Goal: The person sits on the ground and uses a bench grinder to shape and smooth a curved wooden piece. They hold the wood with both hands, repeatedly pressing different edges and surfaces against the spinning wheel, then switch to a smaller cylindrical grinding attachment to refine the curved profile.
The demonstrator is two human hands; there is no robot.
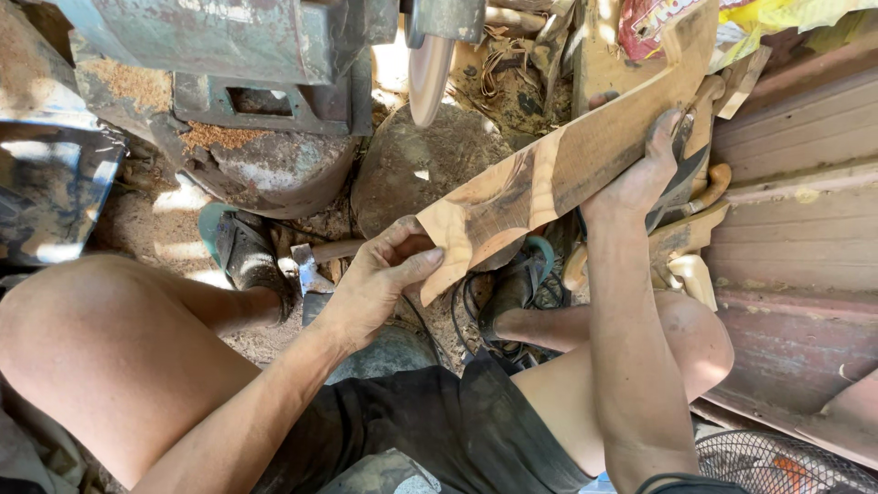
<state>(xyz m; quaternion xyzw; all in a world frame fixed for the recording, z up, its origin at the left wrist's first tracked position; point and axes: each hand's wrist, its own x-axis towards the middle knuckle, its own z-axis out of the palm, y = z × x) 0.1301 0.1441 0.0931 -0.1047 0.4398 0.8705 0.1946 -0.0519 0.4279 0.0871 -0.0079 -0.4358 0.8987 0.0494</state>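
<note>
Hands, two: left hand [380, 274] and right hand [640, 174] each grip one curved wooden plank [558, 169].

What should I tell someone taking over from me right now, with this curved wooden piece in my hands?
Left hand: grips the near, wider end of the curved wooden blank.
Right hand: holds the blank further along, fingers over its edge.
The blank is held in the air, slanting up toward the right, clear of the grinding disc on the green machine.
A hammer lies on the ground by the left foot.
Done: blank is cut to a curved outline. Left: I cannot tell how much shaping remains.
</note>
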